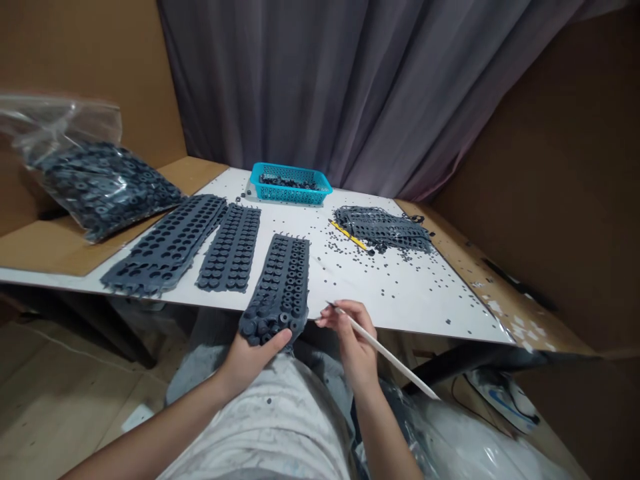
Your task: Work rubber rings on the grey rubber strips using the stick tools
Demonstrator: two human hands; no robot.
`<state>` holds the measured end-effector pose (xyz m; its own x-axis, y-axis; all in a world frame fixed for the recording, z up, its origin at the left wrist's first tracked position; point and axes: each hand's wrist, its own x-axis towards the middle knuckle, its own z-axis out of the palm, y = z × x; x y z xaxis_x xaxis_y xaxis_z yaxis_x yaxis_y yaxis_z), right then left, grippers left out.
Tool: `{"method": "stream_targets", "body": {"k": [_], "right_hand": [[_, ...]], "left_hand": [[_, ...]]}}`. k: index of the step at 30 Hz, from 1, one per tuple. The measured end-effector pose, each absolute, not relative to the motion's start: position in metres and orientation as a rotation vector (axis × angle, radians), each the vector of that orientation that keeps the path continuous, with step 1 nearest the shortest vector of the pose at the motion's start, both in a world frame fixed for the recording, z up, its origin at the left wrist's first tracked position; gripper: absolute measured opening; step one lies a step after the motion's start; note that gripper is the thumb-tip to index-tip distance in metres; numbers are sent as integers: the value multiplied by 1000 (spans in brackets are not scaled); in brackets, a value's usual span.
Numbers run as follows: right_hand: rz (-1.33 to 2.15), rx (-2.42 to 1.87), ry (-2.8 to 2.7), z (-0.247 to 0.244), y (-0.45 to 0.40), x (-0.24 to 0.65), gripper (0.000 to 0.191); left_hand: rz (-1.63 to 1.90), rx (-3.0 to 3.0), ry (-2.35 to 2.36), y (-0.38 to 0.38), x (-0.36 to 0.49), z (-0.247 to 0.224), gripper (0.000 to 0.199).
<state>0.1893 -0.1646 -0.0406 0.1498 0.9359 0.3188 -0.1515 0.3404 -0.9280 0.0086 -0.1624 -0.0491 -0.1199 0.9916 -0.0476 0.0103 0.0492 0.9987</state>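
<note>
White table, strewn with small dark discs; grey curtain behind, brown panels either side. Near edge: dark moulded sheet, its end clamped in the left hand's fingers. Right hand: fingers closed on a white stick. Farther back: blue basket.

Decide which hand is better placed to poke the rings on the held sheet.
Probably the right hand: it holds the white stick, tip towards the dark sheet, whose near end the left hand grips.
</note>
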Motion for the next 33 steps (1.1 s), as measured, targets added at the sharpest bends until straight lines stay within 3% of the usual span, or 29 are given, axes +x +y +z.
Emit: {"method": "stream_targets", "body": {"k": [3,7,14,21,28,33], "right_hand": [[952,-935,-1263,-14,-148,205,32],[863,-1040,-1610,18,-89,219,34],[569,-1370,-2103,13,22,201,28],[599,-1330,-2096,-1,37,190,38],[586,-1262,-2026,7,54,191,35],[395,-1229,-1849,27,86,197,30]], "left_hand": [[1058,1152,1211,-166,0,-52,48],[894,1182,1125,-173,-16,-53,49],[763,1215,1229,-179,-45,-64,39],[802,1142,1258,-176,-41,-63,38],[833,1046,1056,-169,-36,-54,34],[761,785,802,-149,-27,-38,40]]}}
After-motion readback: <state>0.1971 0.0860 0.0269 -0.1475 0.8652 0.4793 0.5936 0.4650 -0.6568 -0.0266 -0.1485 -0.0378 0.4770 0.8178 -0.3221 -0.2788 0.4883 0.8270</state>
